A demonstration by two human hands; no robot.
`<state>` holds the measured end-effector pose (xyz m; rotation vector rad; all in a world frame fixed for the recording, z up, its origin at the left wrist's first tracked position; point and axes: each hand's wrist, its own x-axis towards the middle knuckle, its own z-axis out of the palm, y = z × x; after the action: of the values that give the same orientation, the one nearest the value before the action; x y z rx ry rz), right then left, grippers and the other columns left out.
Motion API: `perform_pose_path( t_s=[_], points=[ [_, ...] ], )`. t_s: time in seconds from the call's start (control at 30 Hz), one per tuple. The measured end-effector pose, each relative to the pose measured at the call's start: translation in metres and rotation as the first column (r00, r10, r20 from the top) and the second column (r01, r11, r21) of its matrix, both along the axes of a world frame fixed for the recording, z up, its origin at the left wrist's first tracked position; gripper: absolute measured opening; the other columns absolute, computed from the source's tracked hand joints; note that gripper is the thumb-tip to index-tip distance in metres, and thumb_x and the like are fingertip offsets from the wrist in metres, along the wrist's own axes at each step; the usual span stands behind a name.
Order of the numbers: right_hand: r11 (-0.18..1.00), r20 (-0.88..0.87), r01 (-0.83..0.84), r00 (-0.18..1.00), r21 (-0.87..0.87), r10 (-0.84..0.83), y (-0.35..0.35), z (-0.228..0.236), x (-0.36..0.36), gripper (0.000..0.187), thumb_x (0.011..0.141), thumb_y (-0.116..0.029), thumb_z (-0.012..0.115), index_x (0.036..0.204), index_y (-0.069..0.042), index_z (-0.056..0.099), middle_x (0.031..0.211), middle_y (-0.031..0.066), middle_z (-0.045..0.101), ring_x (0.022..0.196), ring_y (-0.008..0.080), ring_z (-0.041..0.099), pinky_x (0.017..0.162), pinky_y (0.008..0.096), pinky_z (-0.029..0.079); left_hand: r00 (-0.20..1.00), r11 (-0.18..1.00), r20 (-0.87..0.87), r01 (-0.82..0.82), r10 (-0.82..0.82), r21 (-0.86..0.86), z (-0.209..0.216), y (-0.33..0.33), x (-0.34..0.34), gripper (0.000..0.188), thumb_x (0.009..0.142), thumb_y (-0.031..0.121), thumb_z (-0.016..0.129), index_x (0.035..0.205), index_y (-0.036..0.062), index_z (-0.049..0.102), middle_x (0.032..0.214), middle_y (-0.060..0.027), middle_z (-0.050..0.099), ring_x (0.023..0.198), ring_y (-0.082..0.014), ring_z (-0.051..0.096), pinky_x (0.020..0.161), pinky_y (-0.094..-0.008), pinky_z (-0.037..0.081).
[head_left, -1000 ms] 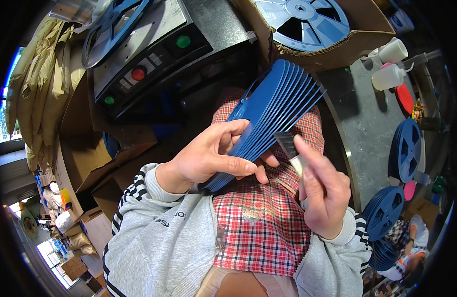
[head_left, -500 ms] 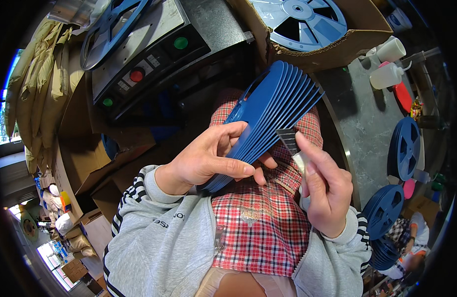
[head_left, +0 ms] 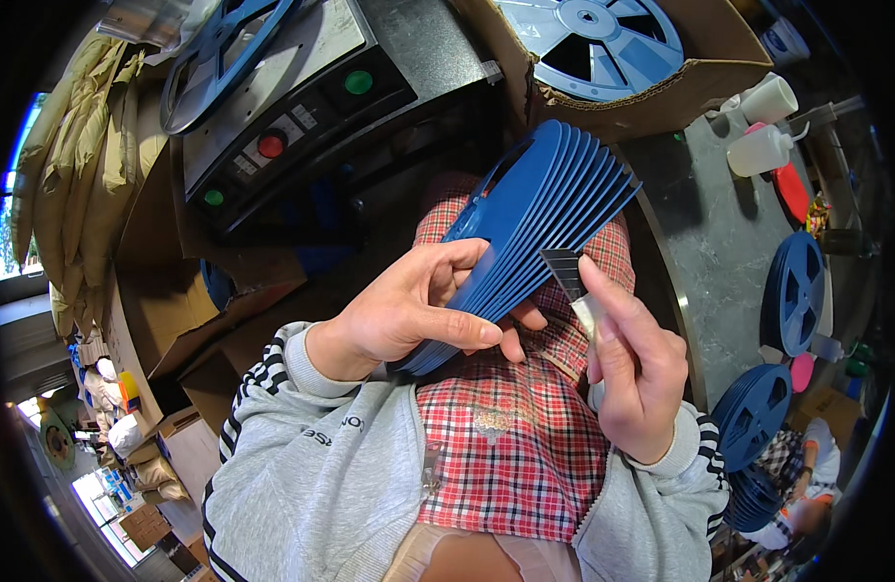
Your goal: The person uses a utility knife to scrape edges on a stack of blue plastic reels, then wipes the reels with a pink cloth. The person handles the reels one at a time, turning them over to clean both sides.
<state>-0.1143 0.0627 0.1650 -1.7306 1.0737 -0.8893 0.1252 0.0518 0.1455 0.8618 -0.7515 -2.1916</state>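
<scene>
Fingers of the left hand (head_left: 399,308) clamp fanned blue discs (head_left: 535,209) above plaid cloth (head_left: 539,466); those of the right hand (head_left: 639,373) pinch a black-tipped strip (head_left: 567,274). Dark lettering (head_left: 352,423) marks the grey jacket (head_left: 282,485) (pale labels (head_left: 304,117) flank a red button (head_left: 272,145)).

A squeeze bottle (head_left: 756,153) sits near a white cup (head_left: 771,98), brown sacks (head_left: 71,175) far left.

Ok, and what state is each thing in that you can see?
Left hand: closed on the blue discs.
Blue discs: fanned apart at the upper right, bunched near the thumb.
Right hand: pinching the black-striped piece.
Black-striped piece: held beside the discs; contact unclear.
Cardboard box at the top: open, blue reel inside.
Grey jacket: open at the front.
</scene>
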Motion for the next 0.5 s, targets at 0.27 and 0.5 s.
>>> perform_pose_path(
  t_s=[0.27, 0.5],
  points=[
    [0.999, -0.040, -0.051, 0.998, -0.018, 0.051, 0.0050, 0.0002, 0.0020, 0.042, 0.089, 0.007, 0.056, 0.131, 0.003, 0.059, 0.091, 0.0211, 0.072, 0.063, 0.0196, 0.068, 0.056, 0.0275, 0.052, 1.000, 0.999, 0.019, -0.006, 0.007, -0.044, -0.0040, -0.0001, 0.0025, 0.062, 0.078, 0.001, 0.072, 0.132, -0.0093, 0.045, 0.112, -0.0255, 0.067, 0.089, -0.0283, 0.073, 0.085, -0.0336, 0.056],
    [0.989, -0.005, -0.075, 0.997, -0.126, 0.075, 0.0064, -0.0053, 0.0075, 0.043, 0.090, 0.007, 0.050, 0.132, 0.003, 0.058, 0.070, 0.0083, 0.061, 0.052, 0.0109, 0.055, 0.049, 0.0245, 0.043, 1.000, 0.998, 0.013, -0.006, 0.007, -0.058, -0.0021, 0.0007, 0.0042, 0.054, 0.080, 0.000, 0.071, 0.128, -0.0084, 0.048, 0.111, -0.0214, 0.067, 0.093, -0.0240, 0.072, 0.076, -0.0252, 0.055]
  ],
)
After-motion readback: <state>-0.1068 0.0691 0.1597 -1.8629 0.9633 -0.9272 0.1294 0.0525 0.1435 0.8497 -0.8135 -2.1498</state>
